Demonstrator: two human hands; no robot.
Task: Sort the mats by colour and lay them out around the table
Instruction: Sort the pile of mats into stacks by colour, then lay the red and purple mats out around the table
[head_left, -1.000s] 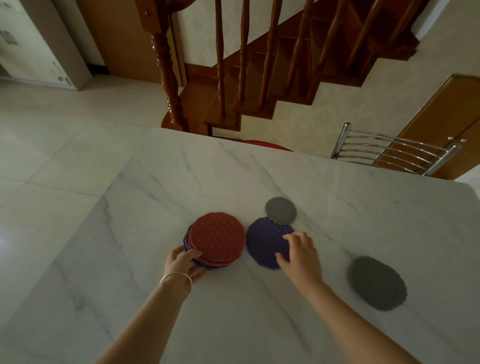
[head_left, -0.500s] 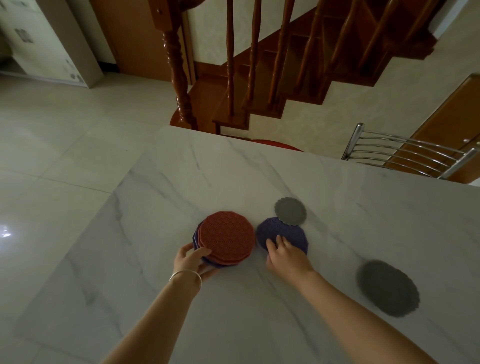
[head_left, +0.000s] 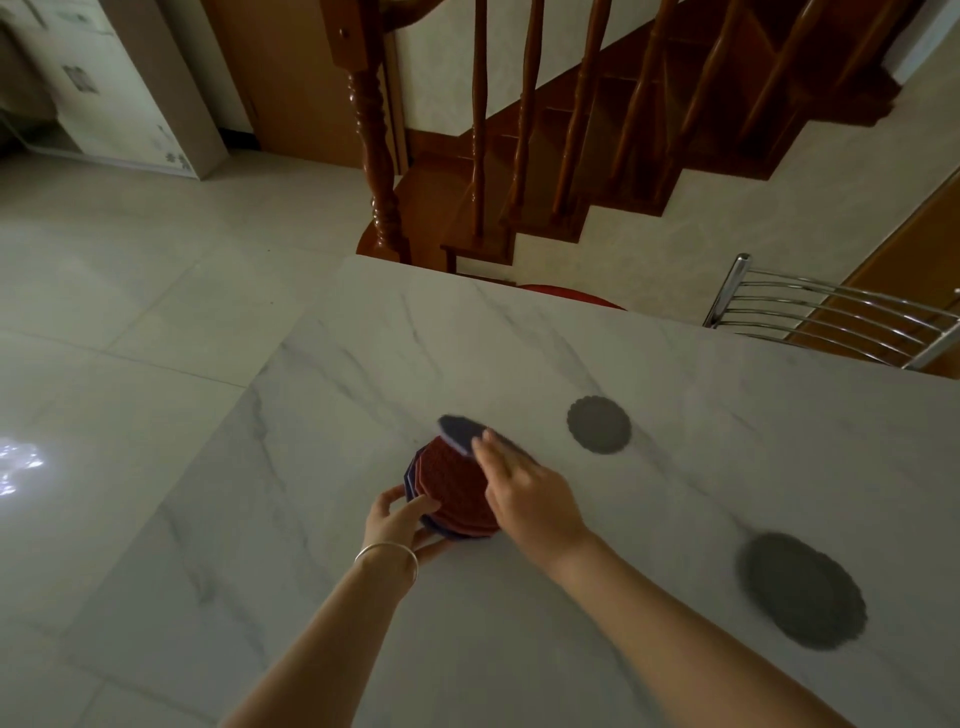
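Observation:
A stack of round mats (head_left: 453, 493), red on top with purple edges below, sits on the white marble table (head_left: 649, 374). My left hand (head_left: 402, 525), a silver bangle on its wrist, grips the stack's near left side. My right hand (head_left: 524, 491) holds a purple mat (head_left: 460, 430) lifted and tilted above the stack's far edge. A small grey scalloped mat (head_left: 598, 424) lies flat to the right of the stack. A larger grey mat (head_left: 802, 590) lies further right, nearer to me.
A metal chair back (head_left: 831, 317) stands at the table's far right edge, and a red seat (head_left: 569, 299) peeks over the far edge. Wooden stairs with balusters (head_left: 524, 130) rise beyond. Tiled floor lies to the left.
My right hand has picked the purple mat up off the table and carried it left, over the stack. The left hand has stayed on the stack.

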